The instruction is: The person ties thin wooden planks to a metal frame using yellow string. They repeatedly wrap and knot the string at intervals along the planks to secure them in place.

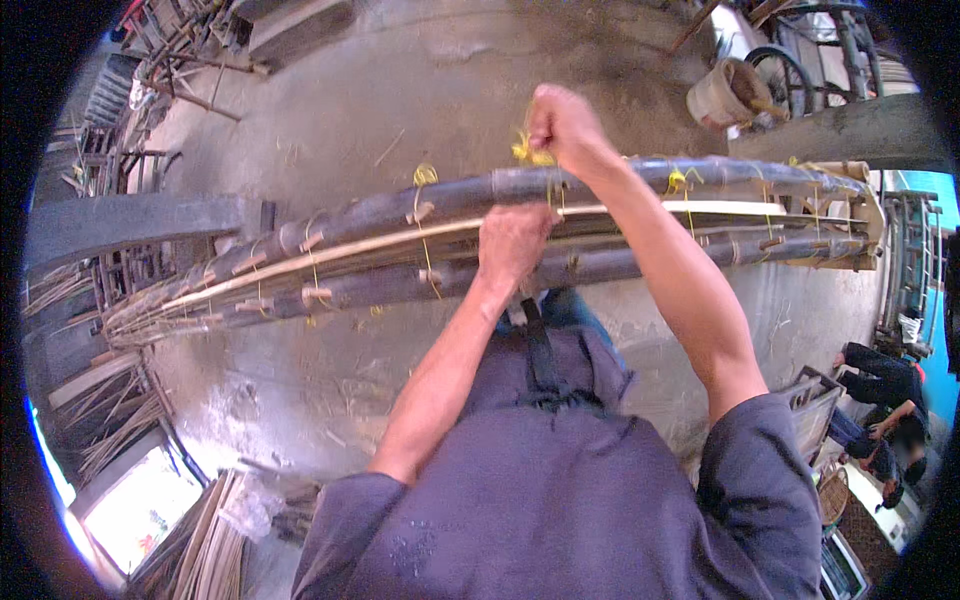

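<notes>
A long frame of two dark bamboo poles (355,213) runs crosswise before me, with pale bamboo strips (385,240) lying lengthwise between them. Short wooden pegs (312,242) and thin yellow ties (425,262) are spaced along both poles. My right hand (567,125) is raised beyond the far pole, closed in a fist on yellow cord (530,152), whose loose tangle hangs beside it. My left hand (515,242) is closed over the strips between the poles, its fingers curled downward; what lies in its grip is hidden.
Thick beams (140,228) stand under each end of the frame. At the far right are a whitish bucket (722,95) and a wheel (780,78). People in dark clothes (880,410) are at the lower right. Split bamboo (215,530) is stacked at the lower left.
</notes>
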A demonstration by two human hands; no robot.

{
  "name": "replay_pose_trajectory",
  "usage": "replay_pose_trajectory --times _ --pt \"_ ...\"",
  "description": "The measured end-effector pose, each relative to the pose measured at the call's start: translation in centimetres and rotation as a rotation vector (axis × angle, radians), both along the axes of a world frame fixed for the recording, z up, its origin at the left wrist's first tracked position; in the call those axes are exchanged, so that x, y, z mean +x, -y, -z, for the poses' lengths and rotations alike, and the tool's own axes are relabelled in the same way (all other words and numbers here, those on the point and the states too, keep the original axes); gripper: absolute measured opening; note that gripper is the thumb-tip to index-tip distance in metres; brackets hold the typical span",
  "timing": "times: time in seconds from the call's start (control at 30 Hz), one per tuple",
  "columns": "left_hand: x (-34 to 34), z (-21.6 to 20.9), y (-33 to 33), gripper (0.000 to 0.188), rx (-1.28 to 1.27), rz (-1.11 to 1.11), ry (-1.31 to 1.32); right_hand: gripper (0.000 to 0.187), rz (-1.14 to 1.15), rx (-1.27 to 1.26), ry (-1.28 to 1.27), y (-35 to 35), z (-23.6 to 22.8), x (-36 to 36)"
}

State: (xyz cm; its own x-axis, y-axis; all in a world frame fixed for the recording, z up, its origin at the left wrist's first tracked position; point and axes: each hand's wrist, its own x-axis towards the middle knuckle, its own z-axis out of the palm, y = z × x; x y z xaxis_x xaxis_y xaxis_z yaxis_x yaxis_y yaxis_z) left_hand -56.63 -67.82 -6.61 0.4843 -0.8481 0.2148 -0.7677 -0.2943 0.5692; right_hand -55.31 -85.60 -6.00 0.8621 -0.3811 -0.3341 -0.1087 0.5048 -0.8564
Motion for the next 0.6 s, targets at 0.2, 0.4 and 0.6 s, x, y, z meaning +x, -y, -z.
replay_pose_trajectory --times 0.2,0.4,0.6 --pt "-0.4 -1.1 -0.5 0.034 0.224 -0.113 -0.268 0.017 -0.803 -1.227 -0.002 -13.8 2.4 -16.4" --pt "6.4 -3.2 9.5 0.032 0.075 -0.127 -0.700 0.015 -0.713 -1.303 -0.003 -14.3 3.8 -16.9" --pt "20.4 -0.6 14.0 0.048 -0.326 -0.455 -1.539 0.013 -0.477 -1.036 0.172 -12.3 0.9 -19.6"
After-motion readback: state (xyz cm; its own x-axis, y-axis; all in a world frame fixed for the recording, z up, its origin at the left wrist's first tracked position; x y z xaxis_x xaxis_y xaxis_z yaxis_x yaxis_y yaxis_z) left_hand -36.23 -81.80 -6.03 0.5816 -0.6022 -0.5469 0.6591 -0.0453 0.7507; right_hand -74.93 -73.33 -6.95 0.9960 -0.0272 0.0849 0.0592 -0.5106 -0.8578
